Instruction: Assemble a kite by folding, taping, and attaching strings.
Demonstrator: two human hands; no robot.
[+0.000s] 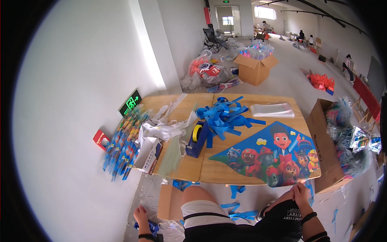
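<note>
My left hand (140, 214) hangs low beside the table's left end, fingers curled in; whatever they hold, if anything, is hidden. A dark blue object (153, 228) lies just below it. At the table's near right edge, my right hand (299, 194) is closed with its fingers pinched, and I cannot make out what is in them. Just above that hand, a blue kite (258, 151) printed with cartoon dogs and a child lies spread flat. Blue fabric strips (225, 115) are heaped behind the kite. A blue tape dispenser (195, 145) with a yellow roll stands left of it.
Thin pale rods (173, 159), white strips (169, 129) and a small white box (149, 155) crowd the left tabletop. Rolled kites (125, 141) hang at its left edge. Clear bags (273, 109) lie far right. Cardboard boxes (326, 149) stand right and beyond (254, 72). Other people work far back.
</note>
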